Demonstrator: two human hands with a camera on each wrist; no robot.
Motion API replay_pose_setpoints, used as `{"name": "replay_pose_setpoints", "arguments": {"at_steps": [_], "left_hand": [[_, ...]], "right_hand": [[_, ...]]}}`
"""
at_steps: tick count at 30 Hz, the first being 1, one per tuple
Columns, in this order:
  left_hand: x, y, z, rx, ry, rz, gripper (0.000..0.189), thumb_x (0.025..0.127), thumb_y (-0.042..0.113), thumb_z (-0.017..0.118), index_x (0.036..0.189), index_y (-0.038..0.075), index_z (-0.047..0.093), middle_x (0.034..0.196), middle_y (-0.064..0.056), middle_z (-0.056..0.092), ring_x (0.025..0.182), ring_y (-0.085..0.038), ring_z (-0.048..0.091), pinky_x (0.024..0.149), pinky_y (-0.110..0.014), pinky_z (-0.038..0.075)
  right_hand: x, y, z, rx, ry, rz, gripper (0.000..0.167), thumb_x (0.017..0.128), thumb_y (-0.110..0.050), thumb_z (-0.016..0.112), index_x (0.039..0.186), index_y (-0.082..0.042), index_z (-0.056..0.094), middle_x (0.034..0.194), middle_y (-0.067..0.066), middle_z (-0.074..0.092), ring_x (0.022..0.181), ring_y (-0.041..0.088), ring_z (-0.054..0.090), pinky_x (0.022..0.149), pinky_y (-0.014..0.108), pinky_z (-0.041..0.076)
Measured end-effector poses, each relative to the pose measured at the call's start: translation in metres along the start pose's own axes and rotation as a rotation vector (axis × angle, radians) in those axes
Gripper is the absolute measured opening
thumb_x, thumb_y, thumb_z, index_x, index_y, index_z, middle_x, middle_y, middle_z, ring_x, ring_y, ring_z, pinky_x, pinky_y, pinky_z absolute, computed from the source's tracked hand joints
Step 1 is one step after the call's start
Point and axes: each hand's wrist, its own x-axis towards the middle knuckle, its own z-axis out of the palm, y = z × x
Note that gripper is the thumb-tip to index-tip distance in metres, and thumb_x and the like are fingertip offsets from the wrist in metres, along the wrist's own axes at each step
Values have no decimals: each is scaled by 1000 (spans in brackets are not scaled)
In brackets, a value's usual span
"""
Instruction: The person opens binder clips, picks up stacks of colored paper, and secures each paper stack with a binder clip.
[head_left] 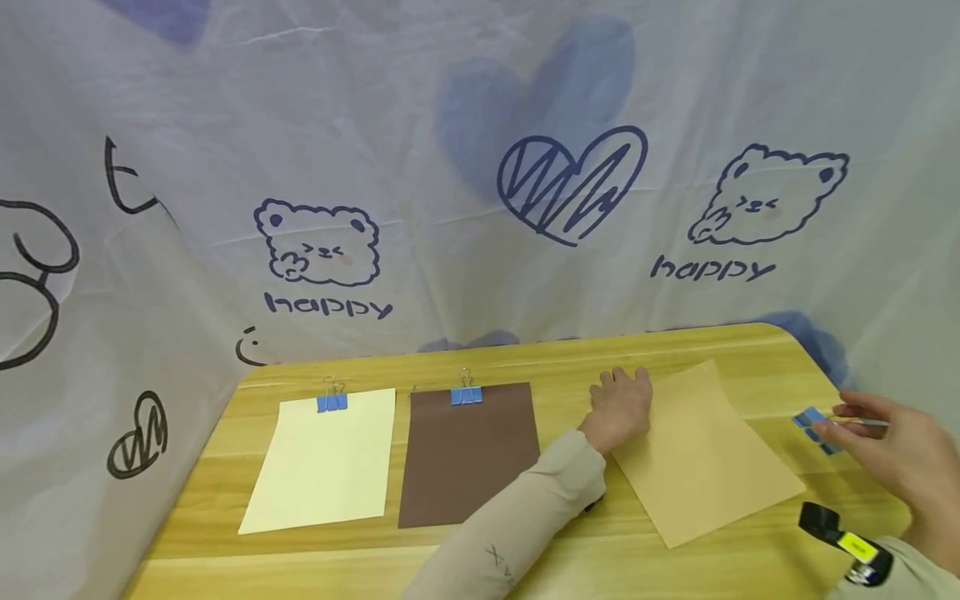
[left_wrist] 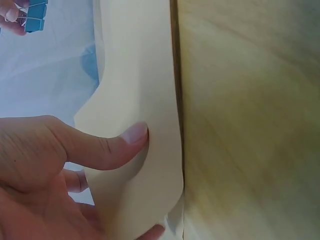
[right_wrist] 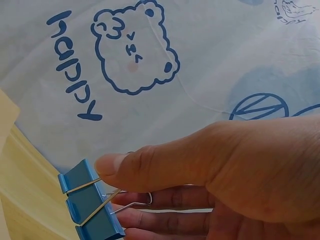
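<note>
My left hand (head_left: 621, 407) pinches the left edge of a tan sheet of paper (head_left: 708, 467), which lies at a slant over the right part of the table. In the left wrist view the thumb (left_wrist: 112, 147) presses on the face of the sheet (left_wrist: 137, 65), with fingers partly hidden behind it. Off to the right, my right hand (head_left: 900, 450) pinches a blue binder clip (head_left: 817, 429) by its wire handles. The clip's blue body (right_wrist: 92, 202) sticks out past the thumb in the right wrist view, its handles between thumb and fingers.
On the table's left lie a pale yellow sheet (head_left: 322, 467) and a dark brown sheet (head_left: 468, 454). Each bears a blue binder clip at its top edge, one on the yellow (head_left: 332, 403), one on the brown (head_left: 467, 396). A printed white curtain (head_left: 450, 275) hangs behind the wooden table (head_left: 555, 358).
</note>
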Motion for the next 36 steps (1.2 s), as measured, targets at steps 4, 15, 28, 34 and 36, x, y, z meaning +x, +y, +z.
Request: {"name": "replay_pose_setpoints", "arguments": {"at_steps": [4, 15, 28, 34, 36], "left_hand": [[0, 2, 0, -11, -9, -6, 22, 101, 22, 61, 121, 20, 52, 104, -8, 56, 90, -23, 52, 75, -37, 47], [2, -4, -3, -114, -24, 5, 43, 95, 18, 72, 131, 23, 48, 118, -2, 56, 95, -21, 59, 87, -36, 50], [-1, -37, -2, -271, -112, 160, 36, 98, 8, 66, 132, 19, 61, 128, 8, 62, 89, -6, 56, 69, -22, 46], [-10, -64, -5, -446, -140, 290, 29, 97, -12, 50, 88, 12, 38, 79, 3, 28, 61, -8, 19, 61, -22, 22], [-13, -74, -6, -503, -129, 336, 33, 95, -17, 45, 87, 11, 30, 79, 0, 21, 62, -9, 13, 63, -24, 19]], "right_hand": [[0, 0, 0, 11, -4, 3, 61, 102, -19, 65, 140, 21, 40, 126, 41, 51, 111, 59, 55, 80, 61, 51], [4, -3, -2, 1, 17, -50, 59, 99, -18, 69, 136, 21, 45, 123, 40, 55, 108, 59, 58, 76, 58, 53], [8, 8, 12, 20, -30, -20, 66, 102, -23, 66, 140, 23, 39, 124, 43, 51, 108, 61, 55, 76, 59, 54], [14, 19, 23, 31, 6, 0, 69, 103, -31, 63, 142, 21, 39, 127, 45, 50, 101, 57, 58, 77, 63, 52], [13, 18, 23, 34, 9, 6, 68, 104, -27, 62, 143, 22, 36, 127, 45, 48, 102, 58, 57, 79, 64, 51]]}}
